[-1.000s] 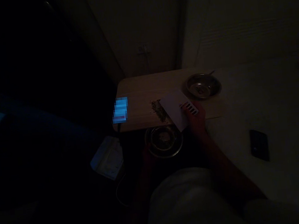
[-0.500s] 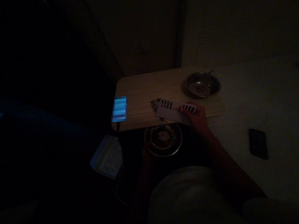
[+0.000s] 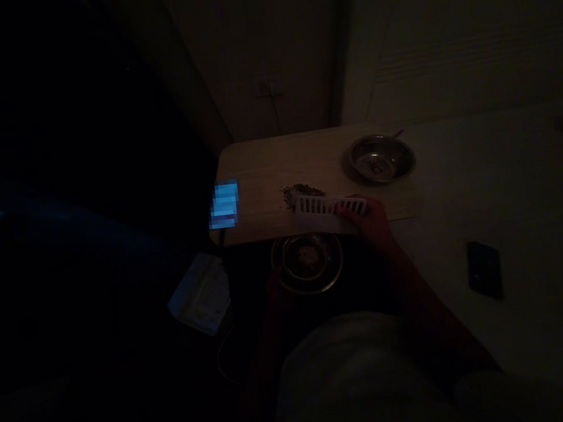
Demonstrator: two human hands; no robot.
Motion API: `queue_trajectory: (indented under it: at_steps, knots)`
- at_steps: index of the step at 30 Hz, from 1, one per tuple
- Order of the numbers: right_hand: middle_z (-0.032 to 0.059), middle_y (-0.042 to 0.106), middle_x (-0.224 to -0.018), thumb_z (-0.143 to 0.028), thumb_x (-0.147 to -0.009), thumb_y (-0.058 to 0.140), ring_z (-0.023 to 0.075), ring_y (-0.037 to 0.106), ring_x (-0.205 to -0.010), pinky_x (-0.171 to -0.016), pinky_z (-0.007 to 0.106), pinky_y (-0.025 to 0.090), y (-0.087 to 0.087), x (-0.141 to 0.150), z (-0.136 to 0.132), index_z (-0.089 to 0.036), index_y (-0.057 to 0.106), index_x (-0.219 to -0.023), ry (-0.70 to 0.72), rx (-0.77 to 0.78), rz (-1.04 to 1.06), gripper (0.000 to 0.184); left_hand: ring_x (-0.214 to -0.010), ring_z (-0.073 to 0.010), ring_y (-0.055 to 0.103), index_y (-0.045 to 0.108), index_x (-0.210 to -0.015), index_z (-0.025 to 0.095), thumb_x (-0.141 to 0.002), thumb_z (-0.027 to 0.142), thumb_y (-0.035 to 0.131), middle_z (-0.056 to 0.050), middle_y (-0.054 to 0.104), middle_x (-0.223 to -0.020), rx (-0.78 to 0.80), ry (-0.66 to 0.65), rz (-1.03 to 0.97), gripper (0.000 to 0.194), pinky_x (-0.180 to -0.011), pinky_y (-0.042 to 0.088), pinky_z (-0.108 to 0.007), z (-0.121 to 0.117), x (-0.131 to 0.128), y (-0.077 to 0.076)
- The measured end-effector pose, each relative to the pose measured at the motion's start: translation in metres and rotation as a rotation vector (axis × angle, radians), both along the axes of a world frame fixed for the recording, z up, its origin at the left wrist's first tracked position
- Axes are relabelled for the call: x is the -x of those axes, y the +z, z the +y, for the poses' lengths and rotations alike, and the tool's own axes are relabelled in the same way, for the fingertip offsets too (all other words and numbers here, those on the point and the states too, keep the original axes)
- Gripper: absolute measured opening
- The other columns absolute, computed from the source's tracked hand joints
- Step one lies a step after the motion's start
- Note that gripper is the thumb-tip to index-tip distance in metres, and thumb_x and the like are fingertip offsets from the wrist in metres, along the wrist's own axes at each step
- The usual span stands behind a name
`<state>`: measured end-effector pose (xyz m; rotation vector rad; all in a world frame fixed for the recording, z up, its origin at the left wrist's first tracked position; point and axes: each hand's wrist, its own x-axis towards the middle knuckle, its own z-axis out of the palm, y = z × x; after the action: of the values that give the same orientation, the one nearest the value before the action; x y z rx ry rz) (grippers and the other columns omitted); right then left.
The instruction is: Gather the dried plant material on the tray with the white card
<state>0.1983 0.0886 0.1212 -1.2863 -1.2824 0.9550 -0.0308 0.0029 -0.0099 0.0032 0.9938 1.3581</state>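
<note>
Likely a dim home bedroom: pale bedding (image 3: 522, 199) beside a wooden table (image 3: 257, 166).

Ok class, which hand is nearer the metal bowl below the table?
Left hand: at the left rim of the bowl, apparently touching. Right hand: farther, up and right of it, holding a white card.

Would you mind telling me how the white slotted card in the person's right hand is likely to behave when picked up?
The card, in the right hand, looks thin, so it is probably light and somewhat flexible, though the dim light hides its material. Its row of slots may make it bend more easily. Being flat, it seems unlikely to roll.
</note>
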Motion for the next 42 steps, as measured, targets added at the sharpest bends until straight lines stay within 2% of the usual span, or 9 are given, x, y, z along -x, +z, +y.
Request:
queue_trajectory:
  at_steps: [9,16,22,29,35,42]
  knots:
    - [0.0016,0.069,-0.075,-0.04,-0.072,0.071,0.0145,0.059,-0.066,-0.059,0.025,0.046,-0.006,0.005,0.004,-0.017,0.071,-0.083,-0.05,-0.065,-0.037,0.026,-0.118,-0.0319,0.058,0.073,-0.083,0.019,-0.073,0.023,0.063,-0.007,0.075,-0.086,0.042,-0.001,-0.054,0.014,-0.106,0.04,-0.048,0.0,0.001,0.005]
    - [0.003,0.071,-0.081,-0.042,-0.072,0.071,0.0153,0.061,-0.071,-0.066,0.027,0.048,-0.008,0.005,0.004,-0.017,0.071,-0.085,-0.093,-0.087,0.008,0.028,-0.117,-0.0317,0.059,0.072,-0.086,0.017,-0.073,0.024,0.062,-0.008,0.075,-0.089,0.028,-0.001,-0.034,0.018,-0.104,0.042,-0.046,0.001,-0.003,0.011]
    - [0.0027,0.072,-0.08,-0.04,-0.072,0.072,0.0157,0.063,-0.072,-0.067,0.027,0.049,-0.008,0.003,0.005,-0.018,0.072,-0.084,-0.134,-0.108,0.014,0.026,-0.114,-0.0282,0.061,0.072,-0.089,0.017,-0.077,0.024,0.06,-0.007,0.075,-0.09,0.071,0.009,-0.045,0.018,-0.105,0.042,-0.043,-0.001,-0.001,0.007]
    - [0.0026,0.072,-0.078,-0.038,-0.072,0.073,0.0162,0.063,-0.071,-0.065,0.028,0.049,-0.004,0.003,0.004,-0.018,0.072,-0.082,-0.166,-0.116,0.01,0.023,-0.113,-0.0286,0.061,0.072,-0.09,0.017,-0.074,0.024,0.064,-0.006,0.076,-0.092,0.008,0.009,-0.039,0.019,-0.104,0.043,-0.042,-0.001,-0.001,0.003]
    - [0.0028,0.072,-0.08,-0.04,-0.071,0.073,0.0165,0.064,-0.072,-0.066,0.029,0.05,-0.003,0.005,0.004,-0.019,0.072,-0.083,-0.162,-0.104,0.032,0.024,-0.117,-0.0286,0.059,0.072,-0.083,0.02,-0.074,0.025,0.064,-0.005,0.076,-0.087,0.041,0.009,-0.01,0.013,-0.103,0.043,-0.041,-0.001,0.002,-0.003]
    - [0.0017,0.071,-0.079,-0.04,-0.072,0.072,0.0149,0.061,-0.07,-0.063,0.026,0.048,-0.004,0.006,0.004,-0.019,0.072,-0.083,-0.097,-0.113,-0.01,0.024,-0.116,-0.0308,0.059,0.071,-0.078,0.019,-0.074,0.022,0.062,-0.007,0.076,-0.086,0.06,-0.006,-0.065,0.011,-0.104,0.043,-0.044,0.002,0.0,0.007]
